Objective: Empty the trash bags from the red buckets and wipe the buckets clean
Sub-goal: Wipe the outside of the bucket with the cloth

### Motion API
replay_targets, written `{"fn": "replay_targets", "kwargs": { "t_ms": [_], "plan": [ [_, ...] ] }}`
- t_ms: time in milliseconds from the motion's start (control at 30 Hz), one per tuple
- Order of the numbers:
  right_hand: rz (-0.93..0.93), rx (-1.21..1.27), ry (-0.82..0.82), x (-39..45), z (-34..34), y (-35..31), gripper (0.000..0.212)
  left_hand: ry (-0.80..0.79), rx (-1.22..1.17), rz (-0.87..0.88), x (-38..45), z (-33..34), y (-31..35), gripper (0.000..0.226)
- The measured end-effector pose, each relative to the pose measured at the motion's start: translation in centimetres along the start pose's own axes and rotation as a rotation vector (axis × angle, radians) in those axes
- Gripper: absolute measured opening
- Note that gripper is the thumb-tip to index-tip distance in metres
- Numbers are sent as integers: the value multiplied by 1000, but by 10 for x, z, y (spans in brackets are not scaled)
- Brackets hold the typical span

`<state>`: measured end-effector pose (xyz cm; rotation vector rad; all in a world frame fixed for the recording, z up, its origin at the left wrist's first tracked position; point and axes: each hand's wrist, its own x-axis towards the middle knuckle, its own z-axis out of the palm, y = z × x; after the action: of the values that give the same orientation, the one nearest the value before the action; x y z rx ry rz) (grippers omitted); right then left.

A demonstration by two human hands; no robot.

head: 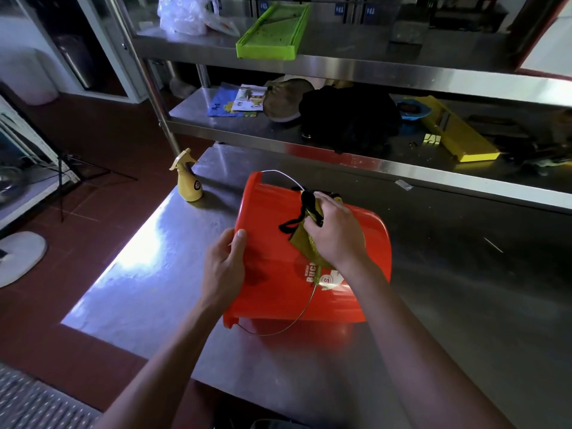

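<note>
A red bucket [278, 274] lies on its side on the steel table [464, 289], its mouth facing left and its wire handle hanging loose. My left hand [224, 269] grips the bucket's rim on the left, thumb on the outer wall. My right hand [332, 232] holds a yellow-green cloth [305, 243] with a black edge and presses it against the upper side of the bucket. No trash bag shows in the bucket.
A yellow spray bottle [188, 181] stands at the table's far left corner. Behind the table, steel shelves [340, 69] carry a green tray [274, 32], a clear plastic bag [185, 13], a black bag [349, 119] and a yellow slicer [458, 131]. Red tiled floor lies on the left.
</note>
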<state>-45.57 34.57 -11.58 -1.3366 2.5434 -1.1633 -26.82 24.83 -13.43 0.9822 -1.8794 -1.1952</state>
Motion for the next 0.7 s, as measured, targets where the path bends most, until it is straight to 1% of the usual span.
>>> {"fn": "replay_targets", "kwargs": {
  "t_ms": [100, 167, 333, 400, 433, 567, 633, 700],
  "plan": [
    [-3, -63, -10, 10, 1, -7, 33, 4, -26, 7, -5, -3, -8, 36],
    [-1, -83, -29, 18, 0, -13, 31, 8, -42, 9, -9, -3, -11, 34],
    [-2, -148, -117, 44, -2, -31, 25, 17, -45, 14, -20, -6, -12, 30],
    [24, -137, -156, 54, 0, -35, 7, 19, -54, 12, -22, -7, -15, 32],
    [39, -113, -175, 58, 0, -36, 1, 20, -53, 17, -22, -8, -15, 34],
    [154, 112, -237, 63, -4, -29, 16, 20, -48, 12, -22, -9, -14, 34],
    [167, 143, -254, 57, -9, -24, 30, 26, -40, 9, -22, -8, -14, 34],
    [161, 117, -249, 46, -13, -17, 35, 25, -41, 8, -21, -8, -15, 35]
  ]
}}
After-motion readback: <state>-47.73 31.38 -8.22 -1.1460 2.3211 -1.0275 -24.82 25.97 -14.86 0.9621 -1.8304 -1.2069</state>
